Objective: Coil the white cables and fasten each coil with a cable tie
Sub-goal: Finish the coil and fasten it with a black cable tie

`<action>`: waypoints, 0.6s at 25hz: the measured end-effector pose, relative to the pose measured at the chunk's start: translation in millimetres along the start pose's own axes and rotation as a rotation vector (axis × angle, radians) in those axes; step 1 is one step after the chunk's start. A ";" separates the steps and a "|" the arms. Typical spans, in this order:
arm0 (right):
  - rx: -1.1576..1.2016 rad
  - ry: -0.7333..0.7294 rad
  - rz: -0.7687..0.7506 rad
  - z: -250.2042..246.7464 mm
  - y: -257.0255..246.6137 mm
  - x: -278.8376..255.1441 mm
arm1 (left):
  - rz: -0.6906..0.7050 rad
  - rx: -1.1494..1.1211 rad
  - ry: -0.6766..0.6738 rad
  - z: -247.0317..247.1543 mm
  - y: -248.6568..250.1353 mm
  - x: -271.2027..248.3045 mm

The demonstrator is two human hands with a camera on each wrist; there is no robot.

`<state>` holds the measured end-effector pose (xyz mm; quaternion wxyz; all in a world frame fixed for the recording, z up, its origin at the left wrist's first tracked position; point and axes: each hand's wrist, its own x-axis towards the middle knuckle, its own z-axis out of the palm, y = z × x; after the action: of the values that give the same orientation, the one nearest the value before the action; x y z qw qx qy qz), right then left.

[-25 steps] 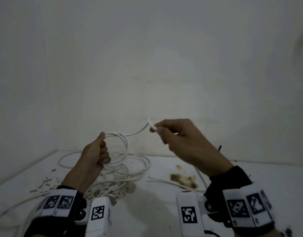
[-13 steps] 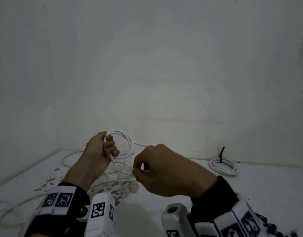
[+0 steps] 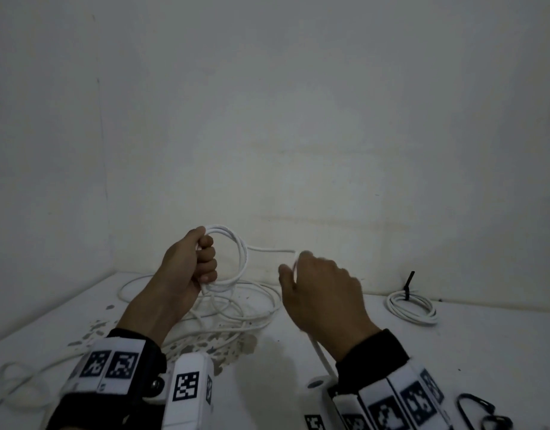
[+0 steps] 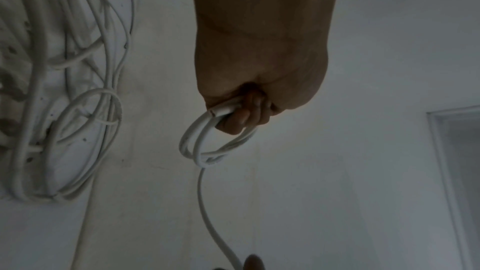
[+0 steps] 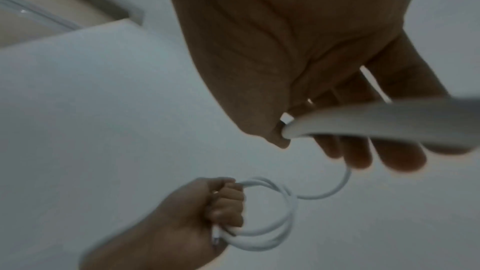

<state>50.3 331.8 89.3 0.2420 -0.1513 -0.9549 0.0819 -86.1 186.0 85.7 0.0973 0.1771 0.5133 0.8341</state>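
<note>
The left hand [image 3: 186, 268] is holding a small coil [image 3: 236, 259] of white cable up in the air, with its fingers [image 3: 207, 259] curled tight around the loops. From the coil, the cable is running across to the right hand [image 3: 323, 293]. The right fingers [image 5: 358, 157] are bending loosely around the cable, letting it slide through.

To do this well, each new loop should be about as big as the others and tucked under the left fingers, so nothing is slipping out.

Below the left fingers, a messy pile of loose cable [image 3: 236, 308] is lying on the white table [image 3: 453, 352]. It could be snagging the pull. Far off past the right fingers, a finished coil [image 3: 411, 308] with a black cable tie [image 3: 408, 283] is resting by the wall.
</note>
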 end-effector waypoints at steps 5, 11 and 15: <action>0.644 -0.137 0.107 -14.4 12.7 10.4 | 0.033 0.174 -0.067 2.6 18.3 -11.3; 0.166 -0.088 0.071 -3.3 26.5 17.4 | -0.061 0.394 -0.208 7.9 20.5 -23.6; -0.449 -0.086 -0.265 5.5 20.2 11.5 | -0.066 0.503 -0.298 12.2 22.1 -27.3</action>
<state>43.0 354.1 84.9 0.1702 -0.0712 -0.9700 -0.1583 -55.7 176.7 105.1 0.1516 0.2995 0.6893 0.6420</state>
